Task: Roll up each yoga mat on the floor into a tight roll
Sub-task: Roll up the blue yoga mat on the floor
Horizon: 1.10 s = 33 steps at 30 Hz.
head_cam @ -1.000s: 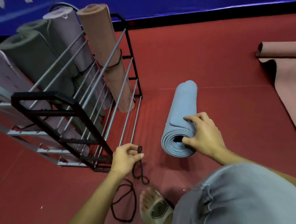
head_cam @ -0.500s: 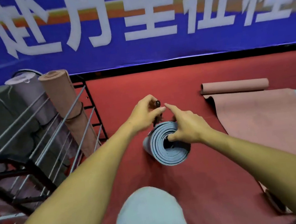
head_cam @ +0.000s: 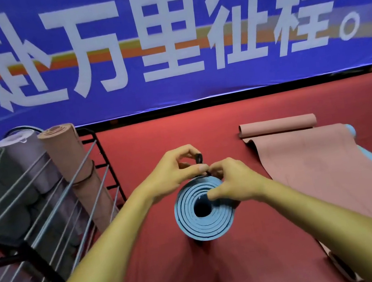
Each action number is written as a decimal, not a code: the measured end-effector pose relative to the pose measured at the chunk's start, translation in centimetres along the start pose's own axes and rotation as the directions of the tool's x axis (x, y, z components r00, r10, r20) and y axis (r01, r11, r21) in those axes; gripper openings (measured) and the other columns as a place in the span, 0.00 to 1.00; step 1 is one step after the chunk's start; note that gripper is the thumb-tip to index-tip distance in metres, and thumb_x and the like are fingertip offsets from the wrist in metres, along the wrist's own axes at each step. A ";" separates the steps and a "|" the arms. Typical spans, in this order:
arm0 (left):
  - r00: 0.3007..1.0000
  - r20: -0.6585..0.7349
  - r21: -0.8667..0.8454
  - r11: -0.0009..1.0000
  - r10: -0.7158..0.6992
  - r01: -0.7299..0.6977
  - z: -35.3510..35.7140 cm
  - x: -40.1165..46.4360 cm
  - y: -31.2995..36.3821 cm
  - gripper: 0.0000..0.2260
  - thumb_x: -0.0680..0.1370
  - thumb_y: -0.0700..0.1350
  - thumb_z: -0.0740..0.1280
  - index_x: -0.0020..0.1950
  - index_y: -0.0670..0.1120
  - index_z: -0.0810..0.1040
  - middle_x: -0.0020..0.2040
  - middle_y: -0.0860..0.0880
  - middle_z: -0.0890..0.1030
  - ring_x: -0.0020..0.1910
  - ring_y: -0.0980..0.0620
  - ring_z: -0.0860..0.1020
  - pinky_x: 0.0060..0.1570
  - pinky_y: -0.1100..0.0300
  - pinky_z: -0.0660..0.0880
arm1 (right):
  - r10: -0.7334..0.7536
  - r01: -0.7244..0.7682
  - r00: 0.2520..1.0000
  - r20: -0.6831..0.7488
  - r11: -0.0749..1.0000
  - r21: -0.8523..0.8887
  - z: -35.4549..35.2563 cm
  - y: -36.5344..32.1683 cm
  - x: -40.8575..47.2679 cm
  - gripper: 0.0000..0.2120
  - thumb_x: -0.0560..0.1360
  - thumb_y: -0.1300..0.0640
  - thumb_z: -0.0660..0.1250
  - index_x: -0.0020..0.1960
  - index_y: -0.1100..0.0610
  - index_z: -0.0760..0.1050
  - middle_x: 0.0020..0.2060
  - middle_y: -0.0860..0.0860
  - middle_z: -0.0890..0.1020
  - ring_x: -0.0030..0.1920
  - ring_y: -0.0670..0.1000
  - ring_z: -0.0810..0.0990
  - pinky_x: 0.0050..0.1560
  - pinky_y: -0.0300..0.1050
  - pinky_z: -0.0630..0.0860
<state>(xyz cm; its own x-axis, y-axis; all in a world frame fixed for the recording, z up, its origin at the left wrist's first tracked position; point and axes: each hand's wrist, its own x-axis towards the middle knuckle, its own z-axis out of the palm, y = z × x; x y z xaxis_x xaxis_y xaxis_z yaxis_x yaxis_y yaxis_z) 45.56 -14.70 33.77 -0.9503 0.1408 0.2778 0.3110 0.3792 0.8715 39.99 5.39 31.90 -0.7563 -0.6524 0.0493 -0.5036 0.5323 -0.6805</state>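
Within the last second the blue yoga mat (head_cam: 205, 213), previously lying on its side on the red floor (head_cam: 169, 133), has been stood on end, and both hands have risen to its top rim. The left hand (head_cam: 173, 174), which picked the black strap (head_cam: 199, 160) up from beside the rack, now pinches it between thumb and forefinger above the roll. The right hand (head_cam: 232, 184) has its fingers (head_cam: 215, 169) curled, pinching the same strap, with the thumb laid over the rim of the coil. Judgement: rolling of this mat is complete and the step in hand is securing it with the strap. Count: one blue roll in hand; one pink yoga mat (head_cam: 324, 168) lying open on the floor to the right, its far end curled, a pale blue edge showing along its far side; at least four rolled mats (head_cam: 66, 154) standing in one metal rack (head_cam: 92, 198) at left. The pink mat remains to be rolled.
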 end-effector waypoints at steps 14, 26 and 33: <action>0.998 -0.026 0.454 0.890 0.056 -0.039 -0.8 0.0 -2.4 0.24 0.62 0.62 0.85 0.40 0.55 0.72 0.52 0.50 0.71 0.44 0.57 0.71 0.45 0.67 0.71 | 0.275 -0.196 0.906 -0.321 0.946 0.257 -2.6 2.7 2.3 0.17 0.57 0.48 0.77 0.43 0.52 0.81 0.37 0.52 0.87 0.31 0.56 0.86 0.29 0.55 0.84; 0.965 -0.046 0.579 0.794 0.259 -0.186 0.5 -0.3 -3.5 0.18 0.70 0.59 0.79 0.51 0.61 0.72 0.76 0.55 0.69 0.70 0.54 0.74 0.64 0.50 0.75 | 0.201 -0.089 0.887 -0.415 0.957 0.275 -1.8 2.7 2.7 0.15 0.70 0.48 0.78 0.46 0.55 0.76 0.40 0.51 0.85 0.32 0.52 0.86 0.27 0.53 0.83; 0.951 -0.129 0.504 0.844 0.281 -0.181 -1.2 -0.4 -2.8 0.21 0.71 0.51 0.80 0.40 0.61 0.67 0.65 0.57 0.79 0.79 0.59 0.64 0.67 0.52 0.73 | 0.035 0.104 0.856 -0.516 0.965 0.239 -1.7 2.8 2.6 0.09 0.81 0.59 0.64 0.43 0.56 0.71 0.36 0.53 0.82 0.35 0.54 0.86 0.33 0.52 0.84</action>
<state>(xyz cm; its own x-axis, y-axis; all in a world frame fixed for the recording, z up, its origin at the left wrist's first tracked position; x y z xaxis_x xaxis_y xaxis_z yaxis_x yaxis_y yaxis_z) 45.09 -16.87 31.72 -0.8183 0.1224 0.5617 0.4436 0.7559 0.4815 35.88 6.08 31.35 -0.8805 -0.2616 0.3953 -0.4652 0.3171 -0.8265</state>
